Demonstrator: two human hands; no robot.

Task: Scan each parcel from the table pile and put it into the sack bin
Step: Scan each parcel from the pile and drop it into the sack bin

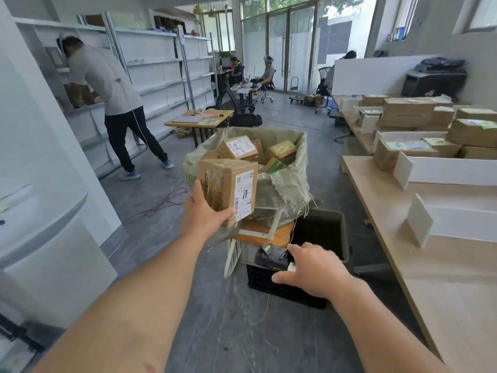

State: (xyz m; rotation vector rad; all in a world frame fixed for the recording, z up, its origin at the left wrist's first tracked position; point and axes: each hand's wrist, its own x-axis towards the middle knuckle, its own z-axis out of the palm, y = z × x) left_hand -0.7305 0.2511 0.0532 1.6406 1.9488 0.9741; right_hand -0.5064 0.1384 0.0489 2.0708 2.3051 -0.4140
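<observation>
Our left hand [207, 212] grips the upright parcel [228, 188] at the near rim of the sack [291, 184], while our right hand [314, 273] holds the scanner [269, 256] lower down.

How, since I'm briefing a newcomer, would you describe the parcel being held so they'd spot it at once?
Find the green woven sack mid-floor, heaped with cardboard boxes. At its near-left rim, the left hand holds the white-labelled parcel upright. Unlike the boxes inside, it alone is gripped from below.
</observation>
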